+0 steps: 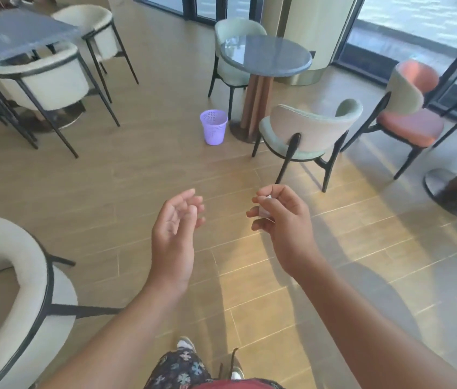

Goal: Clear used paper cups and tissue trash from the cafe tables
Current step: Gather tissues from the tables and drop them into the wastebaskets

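Head view is all we have, so we read everything from it. Our right hand [280,220] is curled around a small white crumpled scrap of tissue paper [266,210]. Thumb and fingers close over it, so only a sliver shows. We judge the tight hold is there to keep the light scrap from slipping out while it is carried. Our left hand [174,228] is held out beside it, palm turned inward and fingers loosely spread, holding nothing. It seems ready for the next piece of trash.

Ahead of both hands, well apart from them, a small lilac perforated plastic waste basket [213,127] stands upright on the wood-plank floor [137,178]. It sits just beside the base of a round grey stone tabletop [272,60], probably so that trash from that table can be dropped straight in. We take it as the likely place for the tissue.

We can make out no cups on the round tabletop, nor on the grey rectangular tabletop [11,37] at the far left, though both are blurred. A pale green curved-back chair [306,130] stands near the round one, to the right of the line to the basket.
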